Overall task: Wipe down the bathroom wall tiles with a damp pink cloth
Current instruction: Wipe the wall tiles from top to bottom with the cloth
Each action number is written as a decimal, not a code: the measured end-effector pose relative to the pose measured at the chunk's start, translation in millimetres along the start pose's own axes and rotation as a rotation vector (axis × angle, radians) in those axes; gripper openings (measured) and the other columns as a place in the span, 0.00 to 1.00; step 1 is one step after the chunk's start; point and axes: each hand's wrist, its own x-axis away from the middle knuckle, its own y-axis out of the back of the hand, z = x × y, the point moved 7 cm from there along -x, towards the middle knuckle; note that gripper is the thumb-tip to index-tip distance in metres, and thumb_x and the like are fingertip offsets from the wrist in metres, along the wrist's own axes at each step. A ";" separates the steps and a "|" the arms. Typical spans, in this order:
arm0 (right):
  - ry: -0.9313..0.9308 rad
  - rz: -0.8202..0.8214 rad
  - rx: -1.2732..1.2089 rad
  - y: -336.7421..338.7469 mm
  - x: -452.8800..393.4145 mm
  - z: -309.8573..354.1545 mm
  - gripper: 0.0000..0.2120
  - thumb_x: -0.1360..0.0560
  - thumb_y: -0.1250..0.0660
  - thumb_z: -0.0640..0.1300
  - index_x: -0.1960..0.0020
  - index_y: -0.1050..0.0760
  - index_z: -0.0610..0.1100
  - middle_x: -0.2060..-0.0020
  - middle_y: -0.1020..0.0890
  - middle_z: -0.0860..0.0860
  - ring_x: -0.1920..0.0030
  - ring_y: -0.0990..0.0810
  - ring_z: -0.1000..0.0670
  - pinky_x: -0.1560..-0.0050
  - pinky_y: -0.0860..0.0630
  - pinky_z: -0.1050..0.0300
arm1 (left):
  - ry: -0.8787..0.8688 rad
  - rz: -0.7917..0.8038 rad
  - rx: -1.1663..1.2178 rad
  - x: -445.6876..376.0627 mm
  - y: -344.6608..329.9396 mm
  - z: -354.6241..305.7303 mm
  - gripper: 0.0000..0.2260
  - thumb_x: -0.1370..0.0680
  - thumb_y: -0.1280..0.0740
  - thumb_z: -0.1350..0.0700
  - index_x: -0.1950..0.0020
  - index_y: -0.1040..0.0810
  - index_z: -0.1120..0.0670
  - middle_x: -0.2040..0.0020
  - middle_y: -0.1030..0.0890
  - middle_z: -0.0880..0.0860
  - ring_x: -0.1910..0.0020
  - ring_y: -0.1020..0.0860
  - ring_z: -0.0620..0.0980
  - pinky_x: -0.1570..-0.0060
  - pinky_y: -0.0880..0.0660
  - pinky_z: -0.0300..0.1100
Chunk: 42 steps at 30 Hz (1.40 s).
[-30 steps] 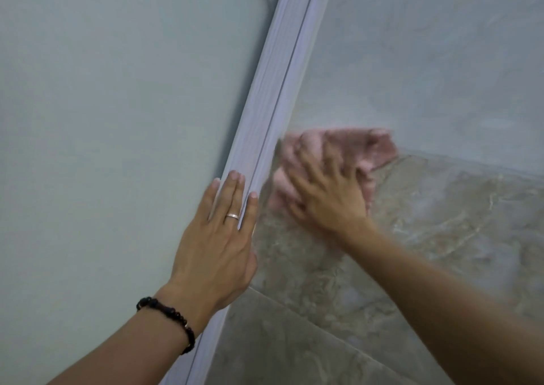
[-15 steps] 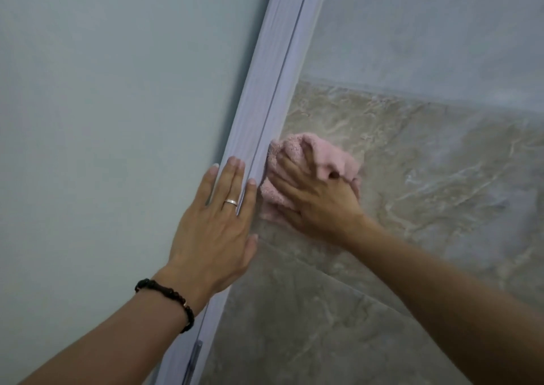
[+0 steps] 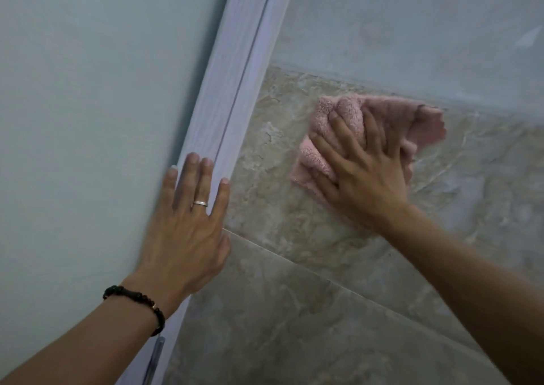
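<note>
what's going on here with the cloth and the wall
A person is wiping marbled wall tiles with a pink cloth. The right hand presses the bunched cloth flat against the upper tile, a little away from the white door frame, just below where the tiling meets the plain wall above. The left hand, with a ring and a dark beaded bracelet, lies open against the frame and the pale panel beside it, as if bracing. It holds nothing.
</note>
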 end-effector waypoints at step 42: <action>0.402 0.206 -0.319 -39.5 156.6 143.0 0.27 0.16 0.50 0.58 0.21 0.36 0.49 0.20 0.42 0.46 0.21 0.43 0.38 0.38 0.28 0.29 | 0.018 0.041 0.172 97.2 -37.5 -8.0 0.36 0.28 0.39 0.49 0.25 0.41 0.66 0.24 0.46 0.68 0.23 0.50 0.64 0.24 0.54 0.57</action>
